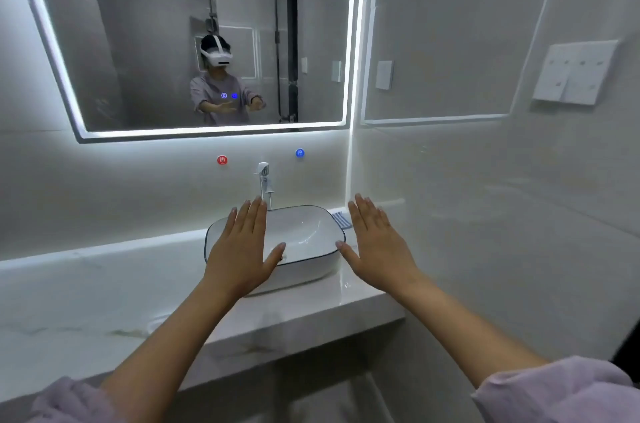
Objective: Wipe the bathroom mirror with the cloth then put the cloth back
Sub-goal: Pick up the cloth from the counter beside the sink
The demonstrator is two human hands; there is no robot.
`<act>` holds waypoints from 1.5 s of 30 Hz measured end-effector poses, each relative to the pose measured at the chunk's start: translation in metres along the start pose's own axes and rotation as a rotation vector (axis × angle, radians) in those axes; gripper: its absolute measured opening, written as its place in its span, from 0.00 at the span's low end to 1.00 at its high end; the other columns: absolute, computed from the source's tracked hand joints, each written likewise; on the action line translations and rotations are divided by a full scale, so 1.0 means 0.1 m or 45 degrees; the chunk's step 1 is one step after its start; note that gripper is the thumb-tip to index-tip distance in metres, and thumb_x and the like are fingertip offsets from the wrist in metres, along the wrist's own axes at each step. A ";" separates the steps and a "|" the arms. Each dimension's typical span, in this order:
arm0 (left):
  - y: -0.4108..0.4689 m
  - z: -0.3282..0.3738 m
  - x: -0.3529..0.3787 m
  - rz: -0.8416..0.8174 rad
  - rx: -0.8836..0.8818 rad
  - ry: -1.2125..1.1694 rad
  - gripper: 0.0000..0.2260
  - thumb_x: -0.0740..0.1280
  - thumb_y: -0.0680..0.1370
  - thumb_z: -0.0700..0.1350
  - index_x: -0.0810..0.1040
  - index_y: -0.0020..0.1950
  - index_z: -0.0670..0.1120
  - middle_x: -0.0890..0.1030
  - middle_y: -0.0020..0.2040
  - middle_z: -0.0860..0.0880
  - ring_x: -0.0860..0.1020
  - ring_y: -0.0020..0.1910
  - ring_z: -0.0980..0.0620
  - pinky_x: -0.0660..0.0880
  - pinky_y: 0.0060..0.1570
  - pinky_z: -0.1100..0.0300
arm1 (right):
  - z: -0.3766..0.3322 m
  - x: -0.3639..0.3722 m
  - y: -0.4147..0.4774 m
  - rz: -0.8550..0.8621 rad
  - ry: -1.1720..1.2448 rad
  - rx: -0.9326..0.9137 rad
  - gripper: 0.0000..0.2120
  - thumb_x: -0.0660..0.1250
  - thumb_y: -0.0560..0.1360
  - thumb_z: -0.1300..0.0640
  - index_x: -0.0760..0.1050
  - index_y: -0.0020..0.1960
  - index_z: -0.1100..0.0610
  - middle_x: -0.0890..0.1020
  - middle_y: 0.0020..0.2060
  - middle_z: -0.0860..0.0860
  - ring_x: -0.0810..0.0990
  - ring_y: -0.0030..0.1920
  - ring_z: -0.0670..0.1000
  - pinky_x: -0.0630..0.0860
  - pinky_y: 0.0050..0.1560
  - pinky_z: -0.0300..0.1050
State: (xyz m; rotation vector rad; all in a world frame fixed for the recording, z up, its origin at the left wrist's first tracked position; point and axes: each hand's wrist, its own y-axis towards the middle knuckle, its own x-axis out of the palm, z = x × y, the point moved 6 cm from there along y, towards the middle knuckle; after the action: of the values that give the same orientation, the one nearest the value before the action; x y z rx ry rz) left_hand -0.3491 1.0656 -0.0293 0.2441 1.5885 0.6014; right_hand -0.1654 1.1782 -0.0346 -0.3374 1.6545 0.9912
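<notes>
- Both hands were empty and held out flat, palms down, fingers straight and together, thumbs splayed. Left hand (242,249) hovered over the left part of the basin (308,263); right hand (375,242) hovered over the right rim of the basin and the countertop (104,291) beside it.
- Cloth (342,219): a small folded piece, pale with blue-grey stripes, lying flat on the countertop at its back right corner, between the basin's far right corner and the side wall. Only part of it showed; the right hand's fingers covered its right side.
- Relation to hand: cloth lay just beyond and slightly left of the right hand's fingertips (363,204), near but apparently not touching. It was well apart from the left hand, with the basin between.
- Handling, judged: soft, light, limp fabric; it should unfold and droop once lifted, no breakage risk. Wet or dry could not be told.
- Grip, judged: pinch the near edge of the fold with the right hand's thumb and fingers, or gather the whole fold into the palm so it stays bunched for wiping. Tight gap between basin and wall favours approach from above.
- Mirror (194,34) hung on the back wall above the tap (263,180), lit around its edge. Glass, rigid; moderate pressure advisable.
- Task judged not yet begun.
</notes>
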 end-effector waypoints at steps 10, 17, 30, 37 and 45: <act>1.05 -0.41 0.69 -0.025 0.045 -0.021 0.34 0.49 0.79 0.60 0.39 0.76 0.41 0.41 0.77 0.44 0.41 0.76 0.48 0.35 0.73 0.56 | 0.38 0.65 1.09 -0.018 0.013 0.051 0.34 0.48 0.81 0.42 0.37 0.77 0.59 0.39 0.77 0.54 0.36 0.77 0.50 0.32 0.72 0.41; 1.74 -0.71 1.28 -0.032 -0.031 0.012 0.39 0.36 0.72 0.65 0.41 0.76 0.40 0.44 0.77 0.44 0.43 0.76 0.48 0.35 0.72 0.57 | 0.81 1.27 2.05 -0.017 0.041 0.018 0.35 0.48 0.81 0.40 0.39 0.77 0.59 0.40 0.77 0.54 0.38 0.77 0.51 0.33 0.72 0.41; 3.30 -1.04 2.28 -0.025 -0.241 0.038 0.35 0.49 0.78 0.60 0.43 0.76 0.40 0.45 0.77 0.44 0.44 0.76 0.49 0.37 0.72 0.58 | 1.71 2.16 3.80 -0.102 0.088 -0.148 0.35 0.50 0.81 0.42 0.39 0.77 0.61 0.42 0.77 0.56 0.40 0.77 0.53 0.37 0.75 0.43; 3.60 -1.06 2.80 -0.109 -0.279 -0.008 0.35 0.53 0.79 0.59 0.43 0.76 0.40 0.45 0.77 0.44 0.43 0.76 0.49 0.36 0.72 0.59 | 1.84 2.57 4.11 -0.162 0.155 -0.146 0.35 0.50 0.81 0.42 0.41 0.77 0.60 0.42 0.77 0.56 0.40 0.77 0.52 0.36 0.74 0.41; 3.80 -1.07 3.29 -0.182 -0.227 -0.105 0.34 0.54 0.79 0.58 0.46 0.76 0.40 0.48 0.77 0.44 0.45 0.76 0.49 0.32 0.70 0.61 | 2.02 2.96 4.11 -0.227 0.120 -0.023 0.35 0.50 0.81 0.42 0.41 0.77 0.62 0.43 0.77 0.57 0.42 0.77 0.53 0.35 0.73 0.41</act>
State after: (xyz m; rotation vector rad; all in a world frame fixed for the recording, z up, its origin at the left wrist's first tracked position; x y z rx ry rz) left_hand -0.5677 1.5224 -0.1167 0.0215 1.4495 0.6099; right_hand -0.4066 1.6581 -0.1299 -0.5419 1.6689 0.8677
